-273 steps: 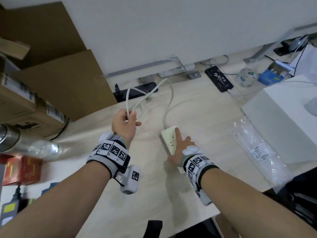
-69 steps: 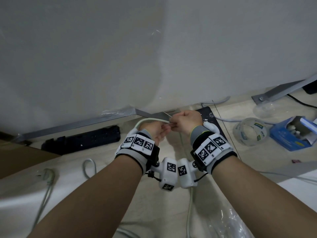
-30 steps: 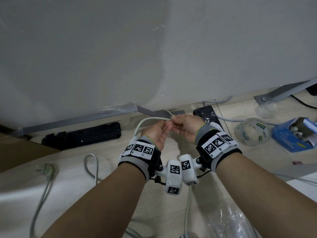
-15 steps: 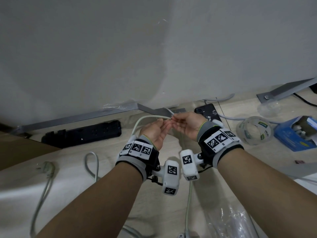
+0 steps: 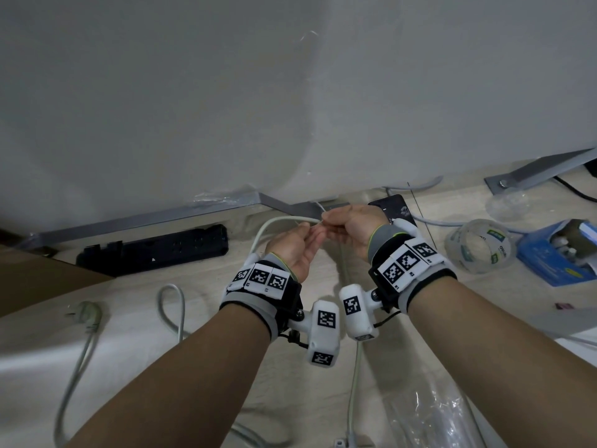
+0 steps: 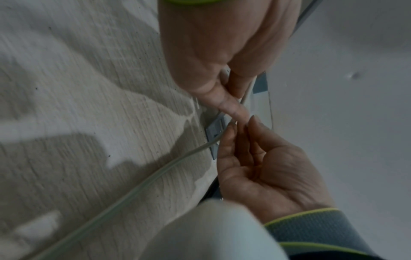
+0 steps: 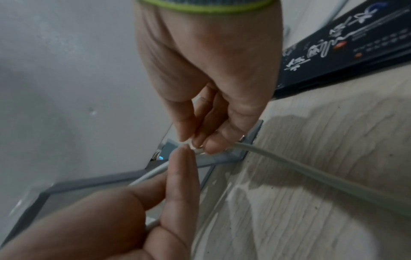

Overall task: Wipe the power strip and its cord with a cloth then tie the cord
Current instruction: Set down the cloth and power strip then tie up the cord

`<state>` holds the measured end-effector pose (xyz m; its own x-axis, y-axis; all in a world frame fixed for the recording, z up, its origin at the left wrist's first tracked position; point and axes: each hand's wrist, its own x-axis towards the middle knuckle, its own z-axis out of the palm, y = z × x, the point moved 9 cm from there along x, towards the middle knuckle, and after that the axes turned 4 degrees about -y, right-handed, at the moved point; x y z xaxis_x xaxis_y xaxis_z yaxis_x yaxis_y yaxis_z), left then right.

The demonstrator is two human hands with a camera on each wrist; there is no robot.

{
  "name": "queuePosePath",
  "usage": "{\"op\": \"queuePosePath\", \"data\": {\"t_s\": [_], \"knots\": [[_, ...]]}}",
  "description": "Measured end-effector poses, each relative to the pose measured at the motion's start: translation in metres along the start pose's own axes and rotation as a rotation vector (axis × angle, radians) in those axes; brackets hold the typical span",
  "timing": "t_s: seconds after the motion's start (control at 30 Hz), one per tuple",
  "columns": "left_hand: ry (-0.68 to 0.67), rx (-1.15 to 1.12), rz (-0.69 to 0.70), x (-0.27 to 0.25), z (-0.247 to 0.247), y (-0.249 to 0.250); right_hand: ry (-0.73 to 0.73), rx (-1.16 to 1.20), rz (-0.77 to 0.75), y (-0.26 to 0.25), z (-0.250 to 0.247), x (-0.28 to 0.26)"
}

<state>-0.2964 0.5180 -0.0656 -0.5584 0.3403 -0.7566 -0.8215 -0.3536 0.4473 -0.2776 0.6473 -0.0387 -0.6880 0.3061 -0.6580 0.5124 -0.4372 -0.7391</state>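
The white cord (image 5: 274, 223) rises off the desk in a loop at the back, by the wall. My left hand (image 5: 310, 226) and right hand (image 5: 327, 218) meet on it, fingertip to fingertip. In the right wrist view my right hand (image 7: 198, 145) pinches the cord (image 7: 311, 172) along with a small white zip tie, whose thin tail (image 5: 319, 206) sticks up. My left hand (image 6: 239, 127) holds the cord (image 6: 155, 174) between thumb and nearly straight fingers. The cord's plug (image 5: 87, 315) lies at the left. The strip's body and the cloth are out of sight.
A black power strip (image 5: 151, 250) lies along the wall's metal rail at the left. A black box (image 5: 395, 206), a clear tape roll (image 5: 481, 247) and a blue box (image 5: 555, 253) sit to the right. A plastic bag (image 5: 426, 415) lies near the front.
Both hands have stayed at the same spot on the cord. The wrists have drawn slightly apart and my left fingers have straightened.
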Motion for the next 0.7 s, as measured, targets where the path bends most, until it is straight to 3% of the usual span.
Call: {"op": "queuePosePath", "data": {"t_s": [0.13, 0.37, 0.7], "knots": [[0.015, -0.023, 0.008, 0.0, -0.002, 0.0, 0.045, -0.091, -0.056, -0.005, -0.002, 0.001], [0.044, 0.003, 0.031, -0.003, -0.004, 0.004, -0.037, -0.139, -0.042, -0.006, 0.002, 0.0], [0.075, 0.199, 0.091, -0.006, -0.005, 0.013, -0.066, -0.14, 0.026, 0.0, 0.002, 0.003]]}}
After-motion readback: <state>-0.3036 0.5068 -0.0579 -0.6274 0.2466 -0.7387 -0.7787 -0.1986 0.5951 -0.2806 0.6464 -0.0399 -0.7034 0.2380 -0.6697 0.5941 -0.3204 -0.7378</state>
